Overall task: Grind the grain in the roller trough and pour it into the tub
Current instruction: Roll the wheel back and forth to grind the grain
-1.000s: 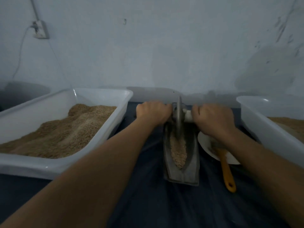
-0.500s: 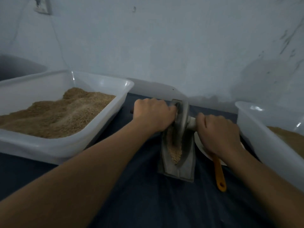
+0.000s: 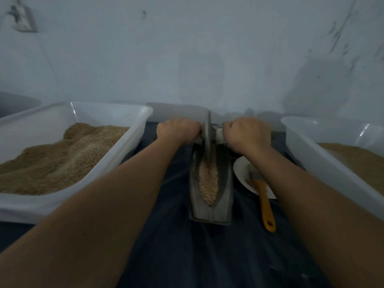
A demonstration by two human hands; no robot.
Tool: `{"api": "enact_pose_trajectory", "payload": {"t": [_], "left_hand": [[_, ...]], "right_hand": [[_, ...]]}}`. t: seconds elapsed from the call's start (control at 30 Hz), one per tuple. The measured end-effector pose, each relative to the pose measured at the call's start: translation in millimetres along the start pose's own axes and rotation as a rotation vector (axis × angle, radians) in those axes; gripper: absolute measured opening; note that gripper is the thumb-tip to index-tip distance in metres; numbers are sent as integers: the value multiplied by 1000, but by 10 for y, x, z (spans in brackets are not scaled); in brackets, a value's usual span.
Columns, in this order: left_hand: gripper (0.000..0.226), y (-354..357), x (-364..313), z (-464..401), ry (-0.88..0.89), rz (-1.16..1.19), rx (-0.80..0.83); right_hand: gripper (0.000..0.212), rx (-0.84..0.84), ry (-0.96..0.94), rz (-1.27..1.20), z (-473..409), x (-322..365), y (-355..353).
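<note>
The grain (image 3: 208, 183) lies in a narrow heap along the roller trough (image 3: 211, 213), between the two tubs; the roller wheel (image 3: 207, 136) stands at the far end, so it seems best drawn back with even downward weight, kept upright in the groove; the left hand (image 3: 178, 132) and right hand (image 3: 246, 134) are each clenched round an axle handle, fingers fully curled.

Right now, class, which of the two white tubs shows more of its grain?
The left tub, beside the left hand: its heaped grain lies fully visible. The right tub is cut off by the frame.
</note>
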State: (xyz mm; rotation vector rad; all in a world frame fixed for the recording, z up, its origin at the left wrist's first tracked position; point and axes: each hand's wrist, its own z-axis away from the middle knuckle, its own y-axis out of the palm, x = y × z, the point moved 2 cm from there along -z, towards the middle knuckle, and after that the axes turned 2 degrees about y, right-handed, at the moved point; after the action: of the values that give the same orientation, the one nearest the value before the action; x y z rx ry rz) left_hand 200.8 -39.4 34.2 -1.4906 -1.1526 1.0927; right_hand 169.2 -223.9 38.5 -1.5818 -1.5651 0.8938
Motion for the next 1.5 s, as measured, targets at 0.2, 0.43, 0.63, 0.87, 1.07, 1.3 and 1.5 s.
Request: {"api": "enact_pose_trajectory", "payload": {"t": [0.2, 0.43, 0.63, 0.87, 1.07, 1.3, 1.5], "left_hand": [[18, 7, -7, 1042, 303, -372, -346], [19, 31, -6, 871, 276, -415, -339], [41, -58, -139, -61, -5, -112, -121], [27, -10, -19, 742, 268, -298, -283], [32, -40, 186, 1396, 430, -284, -406], [30, 39, -46, 349, 183, -320, -281], [28, 29, -9, 265, 132, -151, -107]], "right_hand": [[53, -179, -107, -55, 832, -67, -252], [50, -182, -101, -57, 663, -49, -143], [45, 54, 100, -145, -62, -138, 146], [46, -104, -163, 48, 612, -37, -176], [58, -305, -250, -43, 1083, -4, -458], [33, 42, -66, 60, 180, -34, -29], [29, -23, -132, 61, 119, 49, -77]]}}
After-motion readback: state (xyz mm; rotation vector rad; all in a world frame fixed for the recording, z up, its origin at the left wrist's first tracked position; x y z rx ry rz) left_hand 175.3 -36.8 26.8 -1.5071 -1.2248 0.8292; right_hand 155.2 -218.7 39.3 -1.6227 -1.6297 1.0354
